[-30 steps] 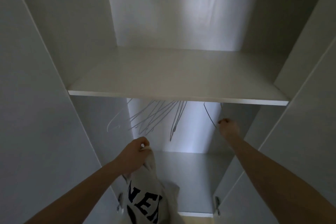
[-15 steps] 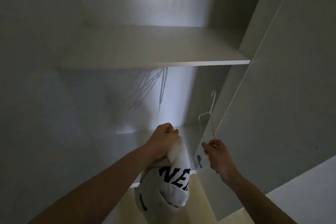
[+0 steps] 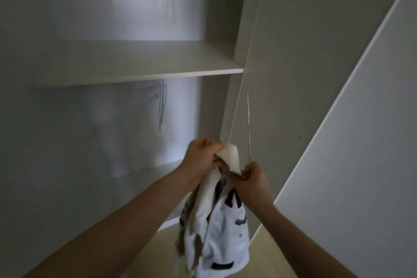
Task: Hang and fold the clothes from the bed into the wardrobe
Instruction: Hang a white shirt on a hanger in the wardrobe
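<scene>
Low in the centre of the frame our left hand (image 3: 203, 156) has its grip curled round the collar of the white garment (image 3: 216, 228), which hangs below with dark lettering showing. Just right of it, our right hand (image 3: 253, 178) pinches the thin wire hanger (image 3: 249, 128), whose hook rises toward the middle of the frame. Behind them stands the open wardrobe door (image 3: 338, 74) on the right, and farther back a shelf (image 3: 140, 67) with empty hangers (image 3: 161, 104) dangling under it.
</scene>
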`<control>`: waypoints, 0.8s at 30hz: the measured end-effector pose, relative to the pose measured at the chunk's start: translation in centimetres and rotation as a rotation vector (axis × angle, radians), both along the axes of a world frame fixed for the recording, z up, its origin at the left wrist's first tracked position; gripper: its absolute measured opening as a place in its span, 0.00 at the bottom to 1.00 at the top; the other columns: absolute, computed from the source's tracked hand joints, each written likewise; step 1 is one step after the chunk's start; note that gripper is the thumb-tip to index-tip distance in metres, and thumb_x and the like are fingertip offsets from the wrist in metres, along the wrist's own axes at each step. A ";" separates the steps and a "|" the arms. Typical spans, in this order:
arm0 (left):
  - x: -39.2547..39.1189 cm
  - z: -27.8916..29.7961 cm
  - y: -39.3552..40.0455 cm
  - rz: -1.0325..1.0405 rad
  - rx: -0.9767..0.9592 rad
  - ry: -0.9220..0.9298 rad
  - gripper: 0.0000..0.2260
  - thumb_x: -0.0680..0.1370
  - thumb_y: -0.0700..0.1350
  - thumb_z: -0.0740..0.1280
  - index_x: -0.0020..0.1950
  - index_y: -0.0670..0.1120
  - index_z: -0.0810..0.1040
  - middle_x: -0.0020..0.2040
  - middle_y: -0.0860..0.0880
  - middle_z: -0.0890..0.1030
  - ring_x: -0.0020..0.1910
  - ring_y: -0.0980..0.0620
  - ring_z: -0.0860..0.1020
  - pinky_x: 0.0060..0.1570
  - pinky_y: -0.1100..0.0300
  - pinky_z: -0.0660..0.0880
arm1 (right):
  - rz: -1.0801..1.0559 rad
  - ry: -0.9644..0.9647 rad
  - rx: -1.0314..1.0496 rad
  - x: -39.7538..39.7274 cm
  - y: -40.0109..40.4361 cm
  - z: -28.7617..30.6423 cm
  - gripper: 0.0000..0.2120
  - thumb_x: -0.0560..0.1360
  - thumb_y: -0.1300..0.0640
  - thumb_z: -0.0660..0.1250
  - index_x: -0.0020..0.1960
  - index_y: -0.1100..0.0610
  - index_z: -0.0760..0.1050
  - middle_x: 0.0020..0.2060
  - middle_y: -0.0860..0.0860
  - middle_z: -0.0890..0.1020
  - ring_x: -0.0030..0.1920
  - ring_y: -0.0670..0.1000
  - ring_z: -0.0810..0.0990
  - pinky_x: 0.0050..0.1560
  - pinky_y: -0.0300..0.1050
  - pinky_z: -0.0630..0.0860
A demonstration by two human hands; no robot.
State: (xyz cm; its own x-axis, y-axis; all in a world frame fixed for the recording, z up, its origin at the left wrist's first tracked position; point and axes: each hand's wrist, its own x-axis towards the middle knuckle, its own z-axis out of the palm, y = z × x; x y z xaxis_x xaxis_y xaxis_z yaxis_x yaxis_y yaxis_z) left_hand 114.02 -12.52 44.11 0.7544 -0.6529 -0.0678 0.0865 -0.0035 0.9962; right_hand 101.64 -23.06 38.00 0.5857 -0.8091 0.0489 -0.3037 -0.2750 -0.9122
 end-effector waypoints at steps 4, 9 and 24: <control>-4.5 0.0 2.7 0.060 0.101 -0.231 0.21 0.80 0.38 0.68 0.33 0.50 0.61 0.34 0.47 0.66 0.39 0.48 0.68 0.40 0.50 0.74 | 0.072 -0.068 -0.025 -6.8 -0.5 2.2 0.15 0.73 0.68 0.66 0.38 0.54 0.64 0.29 0.47 0.67 0.30 0.45 0.63 0.27 0.36 0.62; -7.5 -3.7 5.2 -0.026 0.150 -0.196 0.13 0.80 0.33 0.65 0.40 0.48 0.71 0.52 0.50 0.82 0.54 0.49 0.78 0.54 0.55 0.73 | 0.229 -0.206 0.002 -9.4 0.5 7.1 0.17 0.72 0.74 0.58 0.34 0.53 0.63 0.27 0.47 0.66 0.28 0.45 0.64 0.28 0.37 0.64; -19.3 -14.4 11.4 -0.768 0.652 -0.537 0.03 0.80 0.32 0.68 0.51 0.36 0.75 0.50 0.41 0.72 0.49 0.41 0.71 0.53 0.62 0.70 | 0.541 -0.136 0.023 -17.2 6.4 11.1 0.09 0.58 0.65 0.55 0.34 0.53 0.59 0.29 0.49 0.62 0.31 0.47 0.61 0.32 0.43 0.58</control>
